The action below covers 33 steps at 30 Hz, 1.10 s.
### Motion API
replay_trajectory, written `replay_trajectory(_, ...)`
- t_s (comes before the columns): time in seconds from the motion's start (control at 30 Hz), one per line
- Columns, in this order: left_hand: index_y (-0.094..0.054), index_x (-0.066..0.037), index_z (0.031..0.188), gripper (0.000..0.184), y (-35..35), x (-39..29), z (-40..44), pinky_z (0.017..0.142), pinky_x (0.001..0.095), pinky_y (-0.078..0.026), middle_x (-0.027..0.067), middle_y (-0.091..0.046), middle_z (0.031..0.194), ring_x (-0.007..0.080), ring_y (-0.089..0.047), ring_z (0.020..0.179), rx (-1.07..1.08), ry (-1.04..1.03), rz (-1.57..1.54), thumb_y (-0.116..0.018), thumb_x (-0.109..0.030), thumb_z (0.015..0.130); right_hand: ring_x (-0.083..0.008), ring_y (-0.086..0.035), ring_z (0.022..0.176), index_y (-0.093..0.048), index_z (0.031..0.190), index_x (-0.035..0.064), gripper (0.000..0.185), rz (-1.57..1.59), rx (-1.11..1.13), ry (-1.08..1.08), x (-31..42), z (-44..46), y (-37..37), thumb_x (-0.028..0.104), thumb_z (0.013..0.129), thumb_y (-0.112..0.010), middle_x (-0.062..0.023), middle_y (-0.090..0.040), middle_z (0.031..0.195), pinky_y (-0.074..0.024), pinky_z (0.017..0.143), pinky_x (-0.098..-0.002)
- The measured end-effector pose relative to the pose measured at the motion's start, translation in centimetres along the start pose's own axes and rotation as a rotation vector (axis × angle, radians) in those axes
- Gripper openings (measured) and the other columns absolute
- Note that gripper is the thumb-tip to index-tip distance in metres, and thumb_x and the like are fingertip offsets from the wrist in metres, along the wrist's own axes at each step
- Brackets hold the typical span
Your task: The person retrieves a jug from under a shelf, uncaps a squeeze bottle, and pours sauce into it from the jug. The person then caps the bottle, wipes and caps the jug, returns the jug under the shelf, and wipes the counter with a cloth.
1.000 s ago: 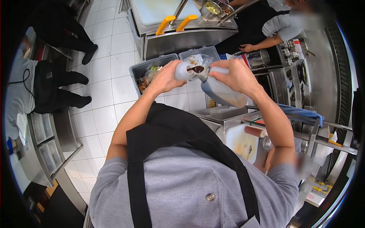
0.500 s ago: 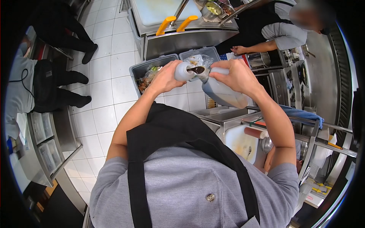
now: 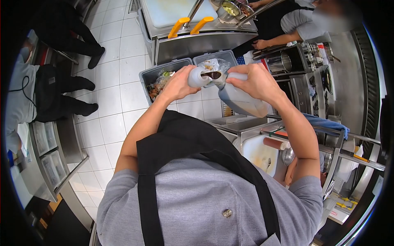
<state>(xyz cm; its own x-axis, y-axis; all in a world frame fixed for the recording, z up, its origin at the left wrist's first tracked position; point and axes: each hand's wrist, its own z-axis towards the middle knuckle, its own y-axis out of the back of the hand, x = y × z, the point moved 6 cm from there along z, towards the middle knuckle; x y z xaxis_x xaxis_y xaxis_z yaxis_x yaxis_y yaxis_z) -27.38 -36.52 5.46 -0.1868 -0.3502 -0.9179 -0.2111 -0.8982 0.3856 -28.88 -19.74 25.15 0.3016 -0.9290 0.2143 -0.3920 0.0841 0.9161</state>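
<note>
Wrapped around the white bottle, the left hand holds it just beside the mouth of the tilted jug, whose handle the right hand clasps, and dark liquid could spill if either drifts.

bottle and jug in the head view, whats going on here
A person is pouring dark liquid between two containers. The left hand holds a small whitish bottle, while the right hand grips a larger translucent jug, tilted with its mouth close to the bottle's. The liquid spans the gap between them. Two grey bins stand on the floor beyond.
</note>
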Motion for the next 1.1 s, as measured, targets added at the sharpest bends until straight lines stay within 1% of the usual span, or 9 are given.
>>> replay_trajectory(0.33, -0.055, -0.006, 0.133, 0.074, -0.1, 0.3, 0.2, 0.103, 0.0434, -0.049, 0.0168, -0.064, 0.130, 0.0379, -0.061, 0.121, -0.010, -0.003, -0.005, -0.089, -0.020, 0.068, -0.0427, -0.070, 0.080, -0.076, 0.115, 0.0071, 0.040, -0.005, -0.024, 0.062, -0.2, 0.3, 0.1, 0.036, 0.088, -0.078, -0.0268, -0.071, 0.081, -0.0561, 0.078, -0.0451)
replay_trajectory(0.57, -0.055, -0.006, 0.134, 0.074, 0.0, 0.2, 0.1, 0.103, 0.0434, -0.049, 0.0177, -0.064, 0.130, 0.0383, -0.062, 0.120, -0.009, 0.008, -0.010, -0.089, -0.021, 0.069, -0.0424, -0.070, 0.081, -0.076, 0.115, 0.0070, 0.039, -0.025, -0.016, 0.040, 0.2, 0.1, 0.5, 0.036, 0.088, -0.078, -0.0269, -0.070, 0.081, -0.0561, 0.077, -0.0451)
replay_trajectory(0.8, -0.055, -0.007, 0.133, 0.075, 0.0, 0.2, 0.1, 0.102, 0.0430, -0.049, 0.0174, -0.065, 0.129, 0.0379, -0.062, 0.120, -0.015, -0.004, -0.011, -0.089, -0.021, 0.069, -0.0421, -0.071, 0.085, -0.076, 0.115, 0.0071, 0.039, -0.021, -0.003, 0.031, 0.6, -0.2, 0.8, 0.035, 0.088, -0.078, -0.0276, -0.072, 0.088, -0.0568, 0.081, -0.0440)
replay_trajectory(1.07, -0.056, -0.007, 0.133, 0.076, -0.1, 0.4, 0.1, 0.103, 0.0432, -0.049, 0.0174, -0.065, 0.129, 0.0377, -0.062, 0.120, 0.004, 0.064, -0.006, -0.089, -0.021, 0.067, -0.0423, -0.071, 0.087, -0.076, 0.116, 0.0072, 0.039, -0.021, -0.005, 0.020, 0.8, -0.4, 1.1, 0.034, 0.088, -0.078, -0.0279, -0.072, 0.089, -0.0566, 0.082, -0.0447)
replay_trajectory(1.1, -0.056, -0.007, 0.133, 0.076, -0.2, 0.4, 0.1, 0.103, 0.0432, -0.049, 0.0174, -0.065, 0.129, 0.0377, -0.062, 0.120, 0.005, 0.060, -0.003, -0.089, -0.021, 0.067, -0.0422, -0.071, 0.088, -0.076, 0.116, 0.0068, 0.038, -0.012, 0.027, -0.018, 0.9, -0.4, 1.2, 0.033, 0.088, -0.077, -0.0279, -0.072, 0.090, -0.0566, 0.083, -0.0447)
